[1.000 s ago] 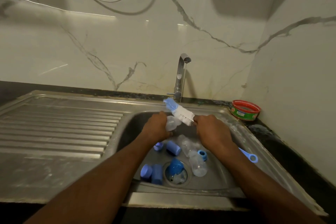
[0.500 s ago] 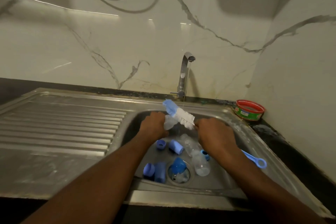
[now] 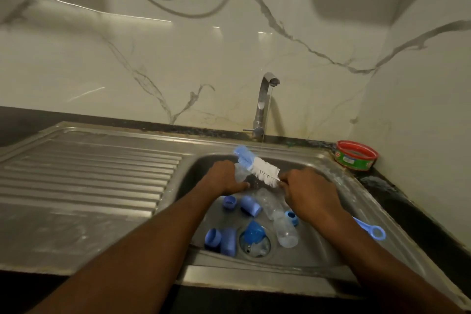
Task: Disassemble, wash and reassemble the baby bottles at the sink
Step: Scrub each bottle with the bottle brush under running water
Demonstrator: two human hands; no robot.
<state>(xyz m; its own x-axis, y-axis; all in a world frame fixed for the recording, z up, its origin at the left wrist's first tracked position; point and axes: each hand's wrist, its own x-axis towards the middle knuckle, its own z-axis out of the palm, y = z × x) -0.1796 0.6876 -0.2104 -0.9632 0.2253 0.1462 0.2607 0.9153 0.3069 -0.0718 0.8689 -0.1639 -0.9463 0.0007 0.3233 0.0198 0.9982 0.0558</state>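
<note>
The left hand [image 3: 224, 178] curls its fingers round a small clear bottle part [image 3: 240, 174], the thumb side hidden behind the knuckles. The right hand [image 3: 309, 194] is clamped on the handle of the bottle brush [image 3: 257, 164]; its white bristles and blue tip stick out just beyond the fingers of both hands, over the clear part, and the blue ring end [image 3: 377, 233] of the handle comes out behind the right wrist. A thin stream of water falls from the tap [image 3: 265, 99] just behind the brush.

Below the fingers, on the bottom of the sink [image 3: 331, 245], lie two clear bottles [image 3: 279, 219], several blue caps and rings [image 3: 251, 206] and a darker blue piece [image 3: 253, 231] on the drain.

I judge the clear part to be light, thin plastic, wet and probably slippery, so it is better to hold it around the body and not at the rim. The brush is stiff in the handle and soft in the bristles.

Far to the right of the fingers stands a red and green tub [image 3: 355, 157] on the counter; its label is too blurred to read.
</note>
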